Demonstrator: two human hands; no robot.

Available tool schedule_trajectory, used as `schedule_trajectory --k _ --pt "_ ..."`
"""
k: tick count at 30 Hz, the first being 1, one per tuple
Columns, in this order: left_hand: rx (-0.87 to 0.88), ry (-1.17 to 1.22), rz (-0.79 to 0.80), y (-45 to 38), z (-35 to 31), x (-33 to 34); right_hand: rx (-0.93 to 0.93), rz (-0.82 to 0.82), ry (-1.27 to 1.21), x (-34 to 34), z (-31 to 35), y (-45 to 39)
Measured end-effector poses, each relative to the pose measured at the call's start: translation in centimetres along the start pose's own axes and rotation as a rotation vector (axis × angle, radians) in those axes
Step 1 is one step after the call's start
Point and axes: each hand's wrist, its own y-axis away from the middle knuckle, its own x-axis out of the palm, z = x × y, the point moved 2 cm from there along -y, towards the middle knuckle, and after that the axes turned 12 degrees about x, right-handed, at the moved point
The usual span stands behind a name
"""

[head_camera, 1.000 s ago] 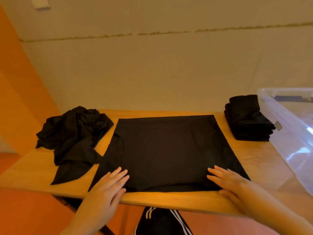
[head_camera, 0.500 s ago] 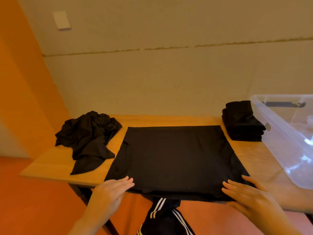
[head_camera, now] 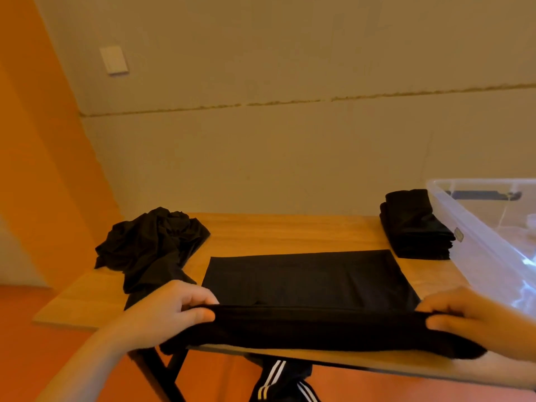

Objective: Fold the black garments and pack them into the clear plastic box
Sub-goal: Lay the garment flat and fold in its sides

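A black garment [head_camera: 301, 280] lies flat across the middle of the wooden table [head_camera: 284, 230], its near edge lifted off the surface. The left hand [head_camera: 171, 311] pinches that raised edge at its left end, thumb on the near side and fingers curled over the far side; the right hand [head_camera: 475, 317] grips the right end the same way. The 2 hands are well apart, the lifted hem stretched between them. The fabric hanging below the hem hides part of the table's near edge, and how the cloth is layered there cannot be made out.

At the far left of the table sits a crumpled heap of black clothing [head_camera: 150, 248], one end trailing toward the near edge and partly hidden behind the left hand. At the far right, a stack of folded black garments [head_camera: 414, 227] rests just beside the clear plastic box [head_camera: 478, 250], whose right side is cut off by the frame; its contents are hard to tell through the glare. Below the table, dark trousers with white stripes [head_camera: 281, 381] show, mostly hidden. A pale wall plate [head_camera: 113, 60] is on the far wall.
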Motion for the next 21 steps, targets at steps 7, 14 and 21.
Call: schedule_trajectory --k 7,14,21 --pt "-0.100 0.044 0.029 -5.6 3.1 -2.6 0.148 -0.011 0.078 -4.0 1.1 -6.7" --pt "-0.287 -0.128 0.017 -11.1 10.1 -1.9 0.337 -0.040 0.314 -3.7 0.6 -15.6" --pt "-0.259 -0.150 -0.369 -10.5 12.4 -0.1 0.316 -0.333 0.156 -2.1 -0.9 -16.8"
